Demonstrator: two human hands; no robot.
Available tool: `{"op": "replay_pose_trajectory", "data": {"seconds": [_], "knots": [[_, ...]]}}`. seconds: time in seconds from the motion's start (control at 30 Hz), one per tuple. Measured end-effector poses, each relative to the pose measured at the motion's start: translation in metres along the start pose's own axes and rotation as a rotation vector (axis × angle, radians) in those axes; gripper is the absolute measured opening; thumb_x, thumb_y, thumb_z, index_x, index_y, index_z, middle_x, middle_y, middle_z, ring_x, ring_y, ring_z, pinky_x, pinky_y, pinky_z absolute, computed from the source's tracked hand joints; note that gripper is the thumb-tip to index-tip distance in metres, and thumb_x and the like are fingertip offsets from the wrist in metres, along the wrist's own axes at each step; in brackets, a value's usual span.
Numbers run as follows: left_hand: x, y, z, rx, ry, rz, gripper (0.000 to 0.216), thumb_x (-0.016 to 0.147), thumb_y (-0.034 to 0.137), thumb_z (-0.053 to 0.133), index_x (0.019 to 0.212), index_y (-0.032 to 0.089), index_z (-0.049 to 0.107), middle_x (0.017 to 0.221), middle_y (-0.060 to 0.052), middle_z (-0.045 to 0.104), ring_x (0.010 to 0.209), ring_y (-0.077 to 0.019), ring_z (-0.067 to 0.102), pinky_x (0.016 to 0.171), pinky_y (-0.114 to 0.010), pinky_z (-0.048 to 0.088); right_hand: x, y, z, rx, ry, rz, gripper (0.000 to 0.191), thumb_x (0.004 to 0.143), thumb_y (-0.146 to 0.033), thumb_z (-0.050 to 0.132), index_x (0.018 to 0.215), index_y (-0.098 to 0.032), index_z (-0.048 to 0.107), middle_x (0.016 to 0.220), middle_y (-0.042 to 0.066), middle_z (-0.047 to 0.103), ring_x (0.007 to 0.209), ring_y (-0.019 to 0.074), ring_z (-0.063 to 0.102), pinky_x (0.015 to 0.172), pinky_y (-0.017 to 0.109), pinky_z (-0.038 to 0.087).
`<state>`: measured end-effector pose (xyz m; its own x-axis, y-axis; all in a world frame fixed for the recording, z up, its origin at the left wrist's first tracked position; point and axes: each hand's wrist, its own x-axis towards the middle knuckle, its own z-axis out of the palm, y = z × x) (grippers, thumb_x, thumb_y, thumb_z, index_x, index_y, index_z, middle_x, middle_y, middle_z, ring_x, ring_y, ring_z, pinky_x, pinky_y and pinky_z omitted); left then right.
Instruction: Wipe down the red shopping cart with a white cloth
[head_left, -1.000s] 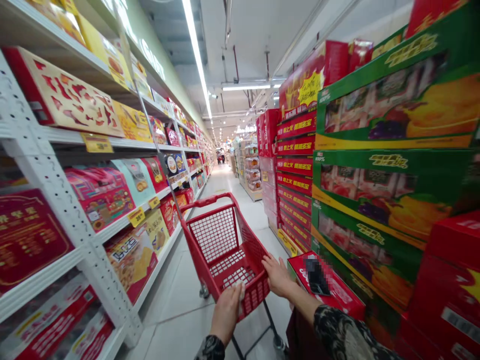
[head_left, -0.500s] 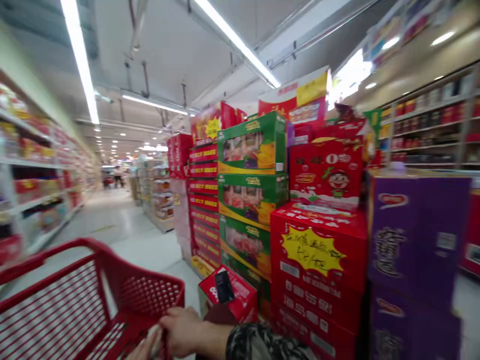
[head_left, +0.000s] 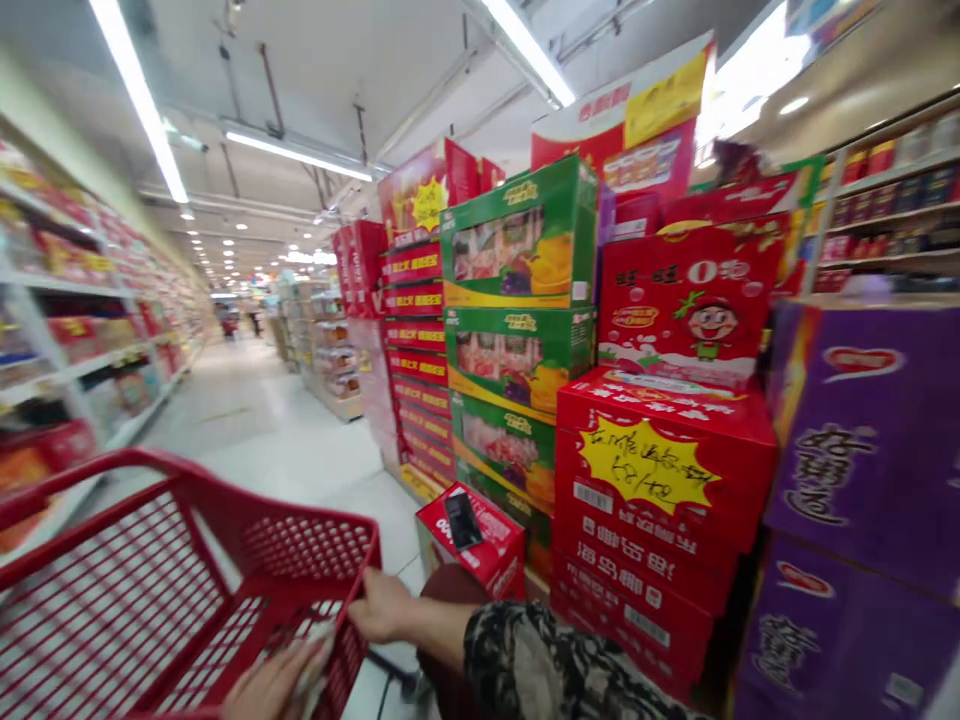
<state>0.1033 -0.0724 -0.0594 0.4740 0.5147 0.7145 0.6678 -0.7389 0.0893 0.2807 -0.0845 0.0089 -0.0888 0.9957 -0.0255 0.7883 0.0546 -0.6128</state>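
A red shopping cart [head_left: 247,515] with a lattice basket fills the lower left. My right hand [head_left: 384,606], below a black-and-white patterned sleeve, is closed on the cart's near right rim. Inside the basket, low in the view, my left hand [head_left: 268,682] presses on a crumpled whitish cloth [head_left: 316,660]. That hand is partly cut off by the bottom edge, and the cloth's full shape is hidden. A dark phone [head_left: 463,520] lies on a red carton [head_left: 491,545] just beyond my right hand.
Stacked green gift boxes [head_left: 517,255], red drink cartons [head_left: 660,450] and purple cartons [head_left: 832,420] rise close on the right. Stocked shelves [head_left: 75,320] line the left side of the aisle. Distant people [head_left: 255,323] stand far down the pale floor [head_left: 262,420].
My view has tilted down. My right hand now sits farther from my left, on the cart's rim. My left hand has moved slightly left and deeper into view inside the basket.
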Motion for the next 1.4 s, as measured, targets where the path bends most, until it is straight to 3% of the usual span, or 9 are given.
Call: {"op": "replay_pose_trajectory", "data": {"seconds": [0.13,0.2,0.47,0.67,0.83,1.0,1.1,1.23,1.4], "knots": [[0.014,0.025,-0.016,-0.043,-0.051,0.025,0.037,0.084,0.023,0.036,0.109,0.024,0.064,0.1,-0.007,0.069,0.091,-0.0169,0.063,0.084,-0.032,0.049,-0.002,0.004,-0.01,0.118,0.182,0.085,0.032,0.073,-0.017,0.05,0.105,-0.019,0.057,0.101,0.003,0.068,0.09,0.0166,0.064,0.075,0.023,0.047],[0.03,0.038,-0.013,-0.059,-0.076,-0.002,0.036,0.087,0.024,0.035,0.11,0.019,0.062,0.099,-0.01,0.068,0.092,-0.018,0.061,0.083,-0.034,0.049,0.008,0.013,-0.012,0.13,0.16,0.122,0.033,0.077,-0.015,0.044,0.109,-0.017,0.054,0.102,0.007,0.067,0.09,0.0177,0.063,0.077,0.026,0.047],[0.048,0.052,0.007,-0.241,-0.22,-0.038,0.034,0.089,0.025,0.037,0.114,0.016,0.058,0.108,-0.013,0.061,0.102,-0.0197,0.055,0.091,-0.04,0.043,0.052,0.04,-0.003,0.159,0.194,0.164,0.04,0.079,-0.016,0.043,0.118,-0.016,0.051,0.108,0.009,0.065,0.095,0.0181,0.062,0.08,0.026,0.046],[0.036,-0.002,-0.021,-0.085,-0.234,-0.171,0.035,0.088,0.021,0.037,0.118,0.019,0.055,0.115,-0.011,0.061,0.107,-0.0188,0.053,0.102,-0.047,0.032,0.073,0.044,-0.007,0.139,0.214,0.161,0.038,0.081,-0.018,0.041,0.117,-0.019,0.054,0.106,0.007,0.066,0.088,0.017,0.063,0.072,0.023,0.046],[0.019,-0.054,-0.051,0.095,-0.157,-0.368,0.034,0.084,0.016,0.04,0.114,0.019,0.056,0.117,-0.01,0.061,0.109,-0.0198,0.053,0.102,-0.049,0.031,0.086,0.039,-0.014,0.077,0.222,0.083,0.038,0.084,-0.02,0.04,0.119,-0.02,0.054,0.113,0.007,0.064,0.098,0.0181,0.06,0.082,0.026,0.043],[0.03,-0.046,-0.04,0.103,-0.143,-0.394,0.036,0.084,0.013,0.037,0.114,0.019,0.056,0.118,-0.01,0.061,0.109,-0.0191,0.053,0.101,-0.047,0.032,0.074,0.022,-0.011,-0.007,0.218,-0.082,0.037,0.085,-0.018,0.039,0.118,-0.02,0.056,0.128,0.007,0.054,0.117,0.0187,0.048,0.099,0.031,0.032],[0.039,-0.037,-0.04,0.109,-0.199,-0.363,0.037,0.086,0.017,0.038,0.12,0.02,0.052,0.12,-0.01,0.06,0.108,-0.0192,0.053,0.102,-0.049,0.031,0.059,0.017,-0.005,-0.1,0.148,-0.204,0.031,0.09,-0.022,0.035,0.106,-0.022,0.061,0.118,0.005,0.06,0.111,0.0181,0.051,0.102,0.039,0.027],[0.037,-0.048,-0.065,0.171,-0.262,-0.328,0.036,0.087,0.02,0.042,0.121,0.023,0.052,0.118,-0.008,0.061,0.107,-0.019,0.054,0.104,-0.051,0.028,0.05,0.021,-0.006,-0.167,0.112,-0.245,0.036,0.095,-0.026,0.028,0.09,-0.019,0.063,0.105,0.006,0.065,0.105,0.0187,0.053,0.103,0.048,0.02],[0.021,-0.067,-0.102,0.262,-0.159,-0.448,0.033,0.085,0.017,0.041,0.113,0.019,0.057,0.112,-0.01,0.063,0.104,-0.022,0.056,0.104,-0.055,0.028,0.052,0.023,-0.014,-0.193,0.147,-0.205,0.036,0.095,-0.023,0.027,0.094,-0.02,0.063,0.121,0.008,0.057,0.118,0.0214,0.045,0.103,0.052,0.02]]}}
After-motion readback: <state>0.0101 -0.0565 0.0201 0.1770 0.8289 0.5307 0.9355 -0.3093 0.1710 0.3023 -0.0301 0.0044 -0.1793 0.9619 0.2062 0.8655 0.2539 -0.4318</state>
